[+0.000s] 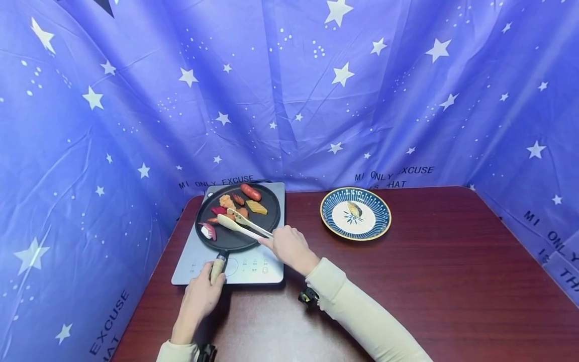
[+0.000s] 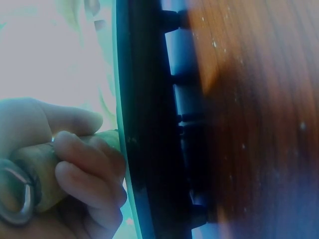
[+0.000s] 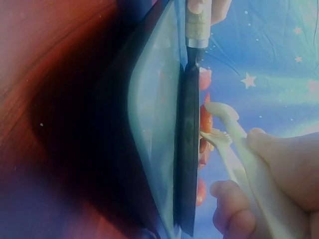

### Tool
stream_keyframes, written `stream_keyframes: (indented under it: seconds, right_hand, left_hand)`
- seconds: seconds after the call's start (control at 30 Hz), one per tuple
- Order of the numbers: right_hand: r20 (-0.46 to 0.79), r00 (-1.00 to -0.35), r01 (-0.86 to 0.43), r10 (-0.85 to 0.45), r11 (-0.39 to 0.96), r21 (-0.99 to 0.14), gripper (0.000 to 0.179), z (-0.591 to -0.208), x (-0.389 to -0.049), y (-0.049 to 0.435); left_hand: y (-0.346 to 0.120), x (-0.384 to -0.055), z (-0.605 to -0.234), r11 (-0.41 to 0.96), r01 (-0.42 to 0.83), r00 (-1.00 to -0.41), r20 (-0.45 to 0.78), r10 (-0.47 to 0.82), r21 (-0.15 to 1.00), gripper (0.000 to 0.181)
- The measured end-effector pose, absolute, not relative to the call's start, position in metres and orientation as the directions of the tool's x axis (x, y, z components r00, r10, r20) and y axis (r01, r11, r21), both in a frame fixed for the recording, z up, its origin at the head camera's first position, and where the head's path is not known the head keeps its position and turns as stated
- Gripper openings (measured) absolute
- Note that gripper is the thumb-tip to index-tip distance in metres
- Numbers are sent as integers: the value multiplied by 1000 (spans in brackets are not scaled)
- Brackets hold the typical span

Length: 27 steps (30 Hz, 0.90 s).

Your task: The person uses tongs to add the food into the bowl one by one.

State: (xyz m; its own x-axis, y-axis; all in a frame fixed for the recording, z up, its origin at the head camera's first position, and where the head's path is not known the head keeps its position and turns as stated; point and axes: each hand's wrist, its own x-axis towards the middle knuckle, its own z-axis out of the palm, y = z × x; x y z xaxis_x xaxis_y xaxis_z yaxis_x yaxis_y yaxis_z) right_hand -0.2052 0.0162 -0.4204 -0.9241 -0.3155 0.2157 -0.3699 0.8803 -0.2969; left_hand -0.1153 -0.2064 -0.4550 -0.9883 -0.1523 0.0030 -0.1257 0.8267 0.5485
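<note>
My left hand (image 1: pixel 201 296) grips the wooden handle (image 2: pixel 39 172) of a flat black frying pan (image 1: pixel 273 213). Fingers and thumb wrap around it. In my right hand (image 1: pixel 293 249) is a pair of cream-coloured tongs (image 1: pixel 229 223), their tips at the orange-brown food pieces (image 1: pixel 243 213) in the middle of the pan; whether they pinch one I cannot tell. Around them lie a red sausage (image 1: pixel 251 192), a yellow slab (image 1: pixel 257 207), a dark red piece (image 1: pixel 218 210) and a pink-and-white piece (image 1: pixel 208 232). The right wrist view shows the tongs (image 3: pixel 244 154) beside the pan's edge.
Under the pan is a silver induction cooker (image 1: pixel 187 266) with touch controls at its front. A blue-and-white patterned plate (image 1: pixel 328 216) to the right carries a small brownish, shell-like piece (image 1: pixel 355 209). Both stand on a dark red wooden table (image 1: pixel 443 261), with a starry blue curtain (image 1: pixel 298 90) behind.
</note>
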Motion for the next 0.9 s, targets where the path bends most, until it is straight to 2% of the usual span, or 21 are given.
stream_keyframes:
  seconds: [0.43,0.9]
  right_hand:
    - [192,-930,-357,-314,895,-266,55,-422,-207,10]
    - [156,-944,-325,-290,894,-308,54,-418,-205,15]
  left_hand:
    - [-208,-116,-455,827,-118,-989,9,-147,550,39]
    - [-207,-117,-456,828,-119,-989,13,-150,547,40]
